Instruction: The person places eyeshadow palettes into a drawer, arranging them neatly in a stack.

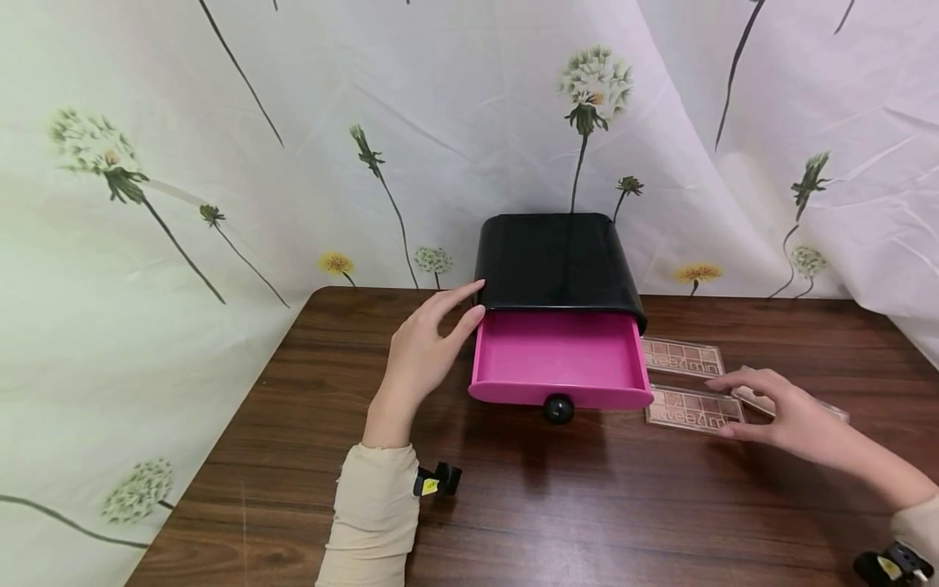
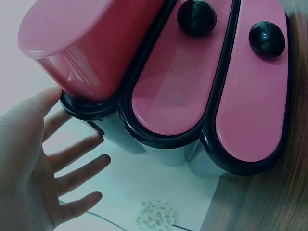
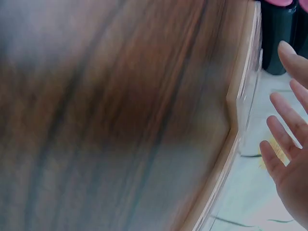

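Note:
A small black drawer cabinet (image 1: 557, 265) stands against the cloth, its top pink drawer (image 1: 557, 350) pulled out with nothing inside. My left hand (image 1: 425, 350) is at the cabinet's left side, thumb and index fingertip right at the casing beside the drawer; in the left wrist view its other fingers (image 2: 84, 171) are spread. Above the table on the right, my right hand (image 1: 788, 416) has thumb and fingers apart. Beneath and beside it lie flat eyeshadow palettes: a front palette (image 1: 689, 409), a back palette (image 1: 682, 357), and a third palette (image 1: 756, 401) partly covered by the hand.
Two lower drawers, the middle drawer (image 2: 173, 86) and the bottom drawer (image 2: 250, 106), are closed, each with a black knob. A dark wooden table (image 1: 587, 505) carries everything. Behind it hangs a white cloth (image 1: 455, 122) printed with dandelions.

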A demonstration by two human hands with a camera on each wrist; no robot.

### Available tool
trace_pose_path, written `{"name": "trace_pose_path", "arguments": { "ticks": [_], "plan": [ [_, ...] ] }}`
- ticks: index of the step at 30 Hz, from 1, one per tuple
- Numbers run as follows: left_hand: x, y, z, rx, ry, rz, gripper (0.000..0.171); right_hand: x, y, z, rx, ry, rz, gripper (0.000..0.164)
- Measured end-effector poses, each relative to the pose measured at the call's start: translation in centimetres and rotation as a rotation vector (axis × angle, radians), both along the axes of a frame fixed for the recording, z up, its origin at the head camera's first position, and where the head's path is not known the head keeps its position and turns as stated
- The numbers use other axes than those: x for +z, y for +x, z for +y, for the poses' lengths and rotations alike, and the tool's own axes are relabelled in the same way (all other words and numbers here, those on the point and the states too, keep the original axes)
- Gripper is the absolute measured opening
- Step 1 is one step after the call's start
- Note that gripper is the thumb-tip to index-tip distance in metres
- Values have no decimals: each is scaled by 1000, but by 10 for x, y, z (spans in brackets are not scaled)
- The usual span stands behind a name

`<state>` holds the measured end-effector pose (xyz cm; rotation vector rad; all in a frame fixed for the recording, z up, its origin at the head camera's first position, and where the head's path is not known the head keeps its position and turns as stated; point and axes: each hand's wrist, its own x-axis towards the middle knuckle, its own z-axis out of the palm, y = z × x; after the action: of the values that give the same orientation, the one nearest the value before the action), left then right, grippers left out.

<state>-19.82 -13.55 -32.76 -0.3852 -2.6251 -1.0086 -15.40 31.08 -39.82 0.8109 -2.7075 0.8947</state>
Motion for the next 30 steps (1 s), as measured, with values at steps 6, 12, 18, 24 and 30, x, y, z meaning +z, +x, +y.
{"name": "trace_pose_path", "arguments": {
  "ticks": [6,12,18,24,30],
  "plan": [
    [0,1,1,-7,0,-2,43,-5,-6,6,33,0,-106,61],
    [1,1,2,-4,-5,-1,43,-12,-13,8,14,128,-27,66],
    [1,2,2,2,-7,5,43,-15,-17,5,17,203,33,69],
    [0,1,1,5,-3,5,42,-16,-19,1,-12,262,16,70],
    [1,2,1,5,-4,10,42,-14,-19,-2,-24,262,17,65]
  ]
}}
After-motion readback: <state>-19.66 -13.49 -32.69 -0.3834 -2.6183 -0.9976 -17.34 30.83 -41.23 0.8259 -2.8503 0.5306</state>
